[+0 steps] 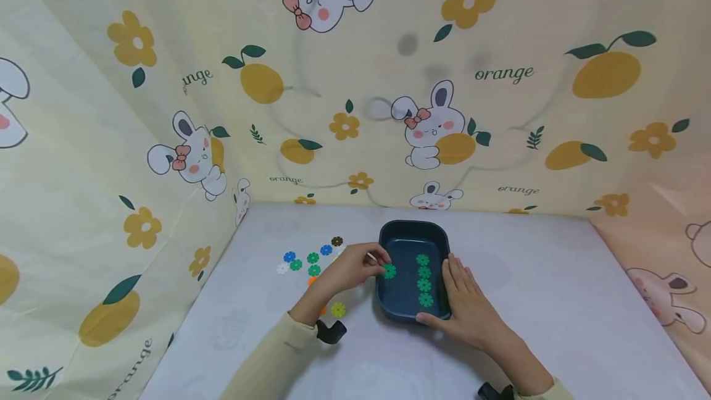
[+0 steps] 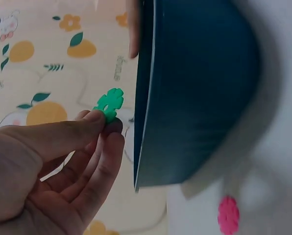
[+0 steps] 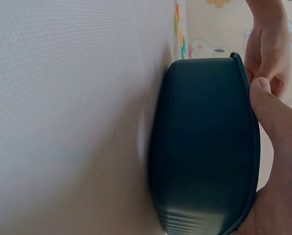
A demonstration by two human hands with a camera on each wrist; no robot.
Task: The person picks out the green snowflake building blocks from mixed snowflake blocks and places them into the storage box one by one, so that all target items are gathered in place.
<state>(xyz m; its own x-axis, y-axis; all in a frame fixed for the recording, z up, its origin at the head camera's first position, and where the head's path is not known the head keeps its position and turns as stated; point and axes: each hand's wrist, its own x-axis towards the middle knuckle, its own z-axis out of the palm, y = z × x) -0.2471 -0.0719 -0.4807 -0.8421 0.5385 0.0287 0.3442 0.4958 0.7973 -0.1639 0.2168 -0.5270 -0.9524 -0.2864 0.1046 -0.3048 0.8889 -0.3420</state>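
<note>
A dark blue rectangular tray sits on the table. Inside it, along the right half, several green flower-shaped discs form a column. My left hand pinches another green flower-shaped disc between thumb and fingertips. In the head view it holds this disc over the tray's left side; the left wrist view shows the disc raised near the rim. My right hand rests against the tray's right side with fingers straight along the rim. Its thumb lies at the tray's near edge.
Left of the tray lie loose discs: blue, green, white, brown and yellow. Orange ones are partly hidden by my left arm. A pink disc lies beside the tray. A patterned curtain stands behind the table.
</note>
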